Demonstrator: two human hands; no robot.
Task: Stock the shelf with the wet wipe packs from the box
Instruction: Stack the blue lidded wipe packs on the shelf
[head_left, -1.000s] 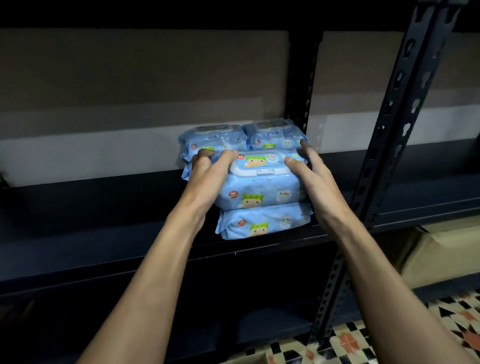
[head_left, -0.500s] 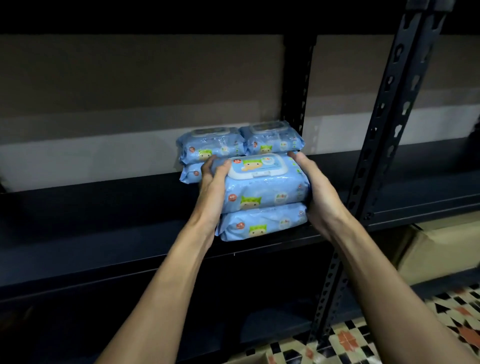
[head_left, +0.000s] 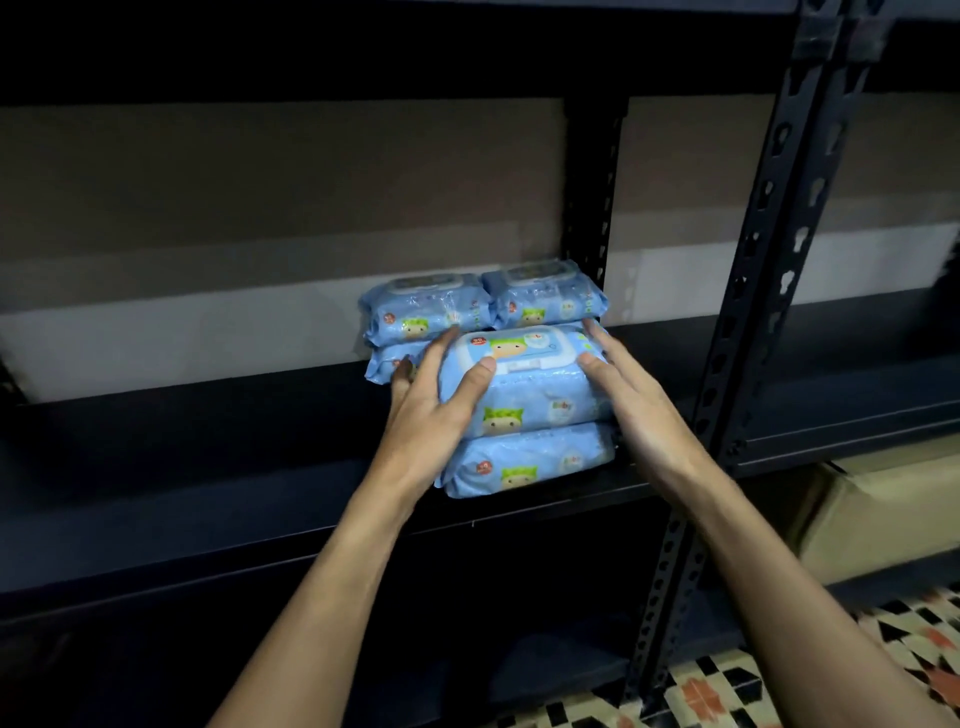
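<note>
A blue wet wipe pack (head_left: 535, 387) with a white flip lid lies on top of another pack (head_left: 524, 462) at the front of the dark metal shelf (head_left: 208, 499). My left hand (head_left: 434, 415) is against its left side with the thumb on the lid edge. My right hand (head_left: 641, 410) is against its right side, thumb on top. Both hands hold it between them with fingers fairly straight. Behind stand two more stacks, topped by a left pack (head_left: 426, 306) and a right pack (head_left: 545, 296).
A perforated black upright (head_left: 763, 270) rises just right of the packs, with a second post (head_left: 589, 218) behind them. A cardboard box (head_left: 883, 519) sits on the lower level at right. Patterned floor tiles (head_left: 914, 649) show at the bottom right. The shelf stretches bare to the left.
The top front pack has settled squarely onto the lower pack. My fingers have straightened along its sides, and my left thumb has come onto the lid edge.
</note>
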